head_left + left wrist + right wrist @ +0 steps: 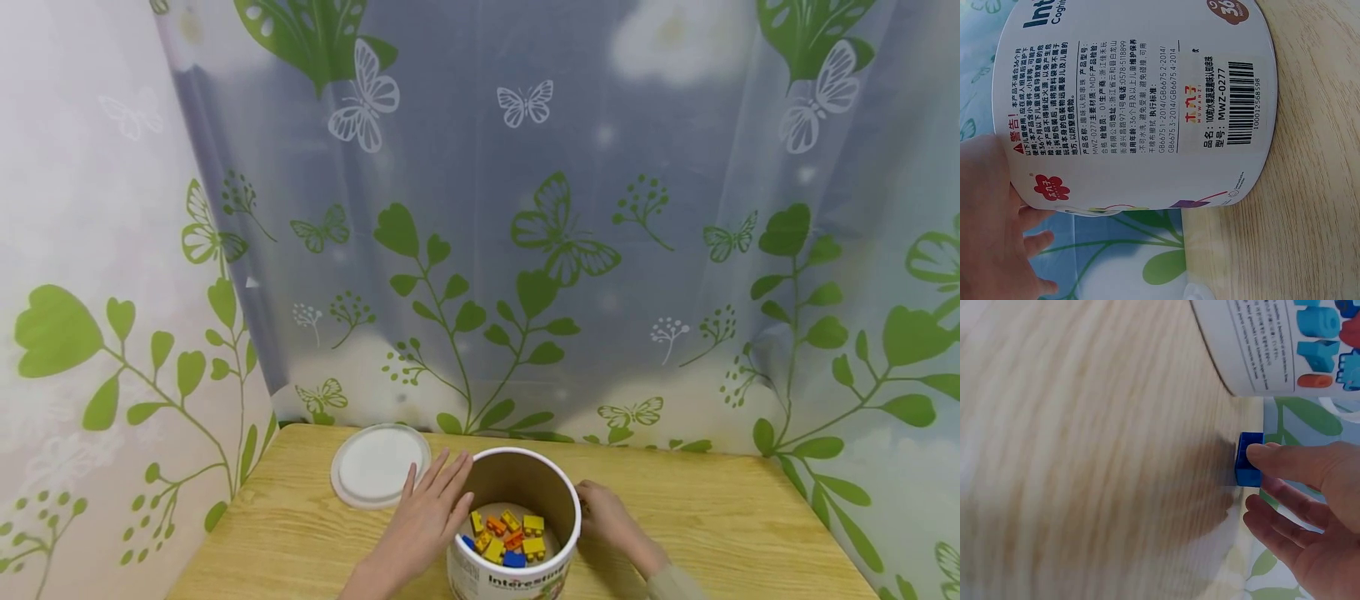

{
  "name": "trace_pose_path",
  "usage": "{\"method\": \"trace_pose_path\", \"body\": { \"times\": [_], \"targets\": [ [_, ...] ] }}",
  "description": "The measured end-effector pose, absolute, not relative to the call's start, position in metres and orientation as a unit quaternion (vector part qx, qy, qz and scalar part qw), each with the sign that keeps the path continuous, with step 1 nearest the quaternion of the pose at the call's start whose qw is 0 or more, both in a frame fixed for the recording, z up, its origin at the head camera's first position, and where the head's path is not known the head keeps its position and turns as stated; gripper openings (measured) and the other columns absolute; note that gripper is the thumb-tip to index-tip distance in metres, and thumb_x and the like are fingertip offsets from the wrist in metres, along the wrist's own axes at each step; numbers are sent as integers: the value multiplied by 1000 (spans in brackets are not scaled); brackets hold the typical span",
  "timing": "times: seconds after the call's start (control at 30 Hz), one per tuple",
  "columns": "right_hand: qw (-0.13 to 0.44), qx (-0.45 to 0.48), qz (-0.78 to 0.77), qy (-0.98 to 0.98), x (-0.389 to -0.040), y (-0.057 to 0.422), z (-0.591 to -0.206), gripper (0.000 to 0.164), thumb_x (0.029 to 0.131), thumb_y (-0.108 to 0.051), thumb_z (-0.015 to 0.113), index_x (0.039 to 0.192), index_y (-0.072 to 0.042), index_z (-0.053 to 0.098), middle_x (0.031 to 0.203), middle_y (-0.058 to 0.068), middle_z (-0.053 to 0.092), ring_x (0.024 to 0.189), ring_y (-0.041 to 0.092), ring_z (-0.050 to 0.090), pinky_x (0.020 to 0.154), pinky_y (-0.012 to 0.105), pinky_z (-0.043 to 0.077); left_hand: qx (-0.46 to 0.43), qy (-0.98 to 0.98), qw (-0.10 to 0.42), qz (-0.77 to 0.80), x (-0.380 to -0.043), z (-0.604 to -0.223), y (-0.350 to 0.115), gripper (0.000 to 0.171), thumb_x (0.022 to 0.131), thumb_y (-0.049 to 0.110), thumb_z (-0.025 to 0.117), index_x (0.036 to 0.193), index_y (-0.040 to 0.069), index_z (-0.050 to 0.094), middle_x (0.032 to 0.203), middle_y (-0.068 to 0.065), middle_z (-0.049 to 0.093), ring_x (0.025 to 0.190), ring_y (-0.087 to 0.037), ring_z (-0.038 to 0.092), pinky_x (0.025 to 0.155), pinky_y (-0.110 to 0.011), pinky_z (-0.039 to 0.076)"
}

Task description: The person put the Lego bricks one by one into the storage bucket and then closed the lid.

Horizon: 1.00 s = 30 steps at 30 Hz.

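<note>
A white bucket [517, 471] with printed labels stands at the table's front, several yellow, orange and blue building blocks [533, 525] lying on its floor. My left hand [427, 517] rests against the bucket's left rim with fingers extended; in the left wrist view part of that hand lies along the labelled wall. To the right of the bucket is my right hand [611, 525], which pinches a blue building block [1249, 476] between thumb and finger, close over the tabletop. The head view hides this block behind the hand and bucket.
A round white lid [381, 465] lies on the wooden table [675, 492] behind my left hand. Curtains [480, 333] printed with green leaves and butterflies hang along the table's back and sides.
</note>
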State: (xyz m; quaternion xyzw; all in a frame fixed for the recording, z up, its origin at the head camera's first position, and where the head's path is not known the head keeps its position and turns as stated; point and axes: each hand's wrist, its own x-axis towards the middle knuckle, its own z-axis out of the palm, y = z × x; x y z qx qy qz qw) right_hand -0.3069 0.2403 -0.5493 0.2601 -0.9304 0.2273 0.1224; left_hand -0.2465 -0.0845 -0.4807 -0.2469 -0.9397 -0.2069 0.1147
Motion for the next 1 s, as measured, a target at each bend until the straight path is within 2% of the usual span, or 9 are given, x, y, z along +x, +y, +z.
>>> {"method": "trace_pose_path", "body": {
  "times": [0.1, 0.2, 0.33, 0.5, 0.83, 1.0],
  "targets": [
    [106, 256, 243, -930, -307, 245, -551, 24, 74, 5, 80, 94, -5, 74, 81, -3, 60, 70, 10, 57, 62, 27, 50, -245, -941, 112, -206, -247, -481, -85, 58, 111, 45, 32, 158, 12, 39, 163, -5, 36, 153, -32, 25, 118, -69, 16],
    [96, 260, 255, -926, -307, 249, -552, 28, 73, 7, 79, 96, -7, 73, 81, -5, 60, 71, 8, 57, 62, 27, 50, -245, -941, 109, -206, -248, -481, -85, 58, 111, 44, 32, 158, 12, 38, 163, -4, 35, 153, -32, 24, 118, -69, 16],
    [86, 259, 262, -926, -306, 254, -553, 28, 75, 4, 83, 95, -10, 70, 84, -4, 62, 74, 13, 62, 63, 28, 52, -245, -941, 106, -207, -248, -481, -85, 58, 111, 45, 30, 158, 12, 37, 163, -4, 35, 153, -32, 24, 118, -69, 15],
    [80, 225, 289, -927, -300, 258, -548, 27, 75, 5, 83, 95, -8, 70, 88, 1, 66, 77, 19, 64, 66, 28, 54, -245, -940, 106, -212, -247, -481, -85, 58, 111, 46, 31, 158, 12, 38, 163, -4, 35, 153, -31, 23, 118, -68, 14],
    [126, 195, 315, -920, -292, 268, -520, 27, 77, 9, 80, 97, -6, 70, 92, 2, 66, 78, 17, 66, 69, 27, 58, -245, -939, 111, -215, -247, -482, -84, 58, 111, 45, 31, 158, 12, 39, 163, -4, 36, 153, -31, 24, 118, -68, 14],
    [133, 185, 318, -920, -288, 267, -498, 26, 80, 8, 80, 100, -5, 70, 95, 3, 67, 81, 17, 65, 72, 30, 60, -246, -938, 108, -218, -247, -481, -84, 59, 111, 46, 31, 158, 12, 38, 163, -4, 35, 153, -31, 23, 118, -68, 14]
  ]
}}
